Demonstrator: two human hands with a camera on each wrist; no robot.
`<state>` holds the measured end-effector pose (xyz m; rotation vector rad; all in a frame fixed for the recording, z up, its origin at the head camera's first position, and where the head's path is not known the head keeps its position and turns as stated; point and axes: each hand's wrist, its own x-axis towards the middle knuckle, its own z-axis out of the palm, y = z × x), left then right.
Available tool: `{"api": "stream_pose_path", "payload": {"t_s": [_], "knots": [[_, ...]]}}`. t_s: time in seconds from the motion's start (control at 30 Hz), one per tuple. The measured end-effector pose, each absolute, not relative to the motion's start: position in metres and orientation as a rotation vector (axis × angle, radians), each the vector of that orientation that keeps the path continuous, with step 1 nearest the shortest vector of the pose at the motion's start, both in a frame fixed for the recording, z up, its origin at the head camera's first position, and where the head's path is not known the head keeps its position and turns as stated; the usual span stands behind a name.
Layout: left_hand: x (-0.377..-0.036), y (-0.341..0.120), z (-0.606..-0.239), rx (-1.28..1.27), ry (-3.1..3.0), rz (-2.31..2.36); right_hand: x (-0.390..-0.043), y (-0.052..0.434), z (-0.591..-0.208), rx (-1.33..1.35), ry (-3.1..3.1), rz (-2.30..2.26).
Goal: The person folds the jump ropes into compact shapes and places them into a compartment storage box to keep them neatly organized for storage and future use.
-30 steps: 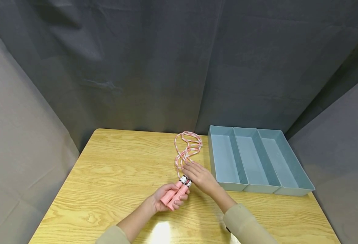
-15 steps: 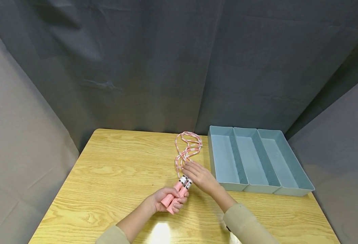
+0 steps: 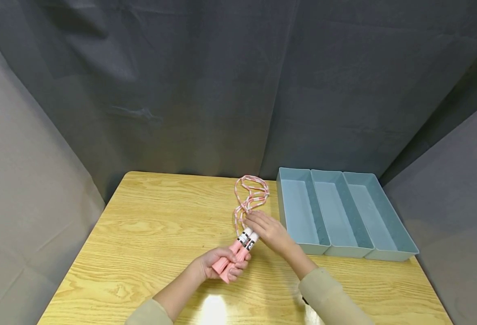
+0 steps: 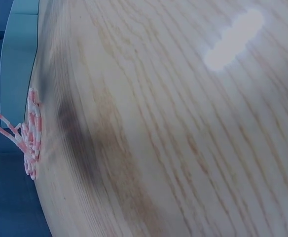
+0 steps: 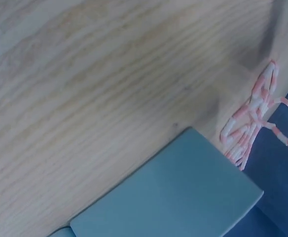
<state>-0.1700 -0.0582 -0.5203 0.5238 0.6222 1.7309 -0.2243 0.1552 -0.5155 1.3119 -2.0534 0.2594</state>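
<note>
In the head view, my left hand [image 3: 221,262] grips the two pink handles [image 3: 232,262] of a jump rope side by side, tilted with their white tips pointing up and to the right. My right hand [image 3: 268,230] lies over the rope just beyond those tips, back of the hand up, fingers fairly straight and together; its thumb is hidden. From the handles, the pink-and-white beaded rope [image 3: 259,194] runs to loose loops on the table. Both wrist views catch the rope pile, beaded rope [image 4: 33,133] and beaded rope [image 5: 252,118], with strands rising from it.
A blue-grey tray of three long compartments [image 3: 348,252] stands right of the rope at the back right of the wooden table [image 3: 153,225]. Its near wall [image 5: 168,192] fills the lower part of the right wrist view. Dark curtain [image 3: 206,90] hangs behind the table.
My right hand has shifted slightly up and away from the handles, so more of their white tips shows. My left hand keeps its grip, with the handles turned slightly.
</note>
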Motion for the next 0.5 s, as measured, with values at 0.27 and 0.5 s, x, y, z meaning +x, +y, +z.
{"api": "stream_pose_path", "payload": {"t_s": [0.27,0.5], "knots": [[-0.1726,-0.0580,-0.5170,0.550,0.609,1.713,-0.2278,0.1588,-0.5076,1.330,-2.088,0.323],[-0.1737,-0.0601,-0.5119,0.569,0.592,1.695,-0.2304,0.1584,-0.5067,1.356,-2.103,0.543]]}}
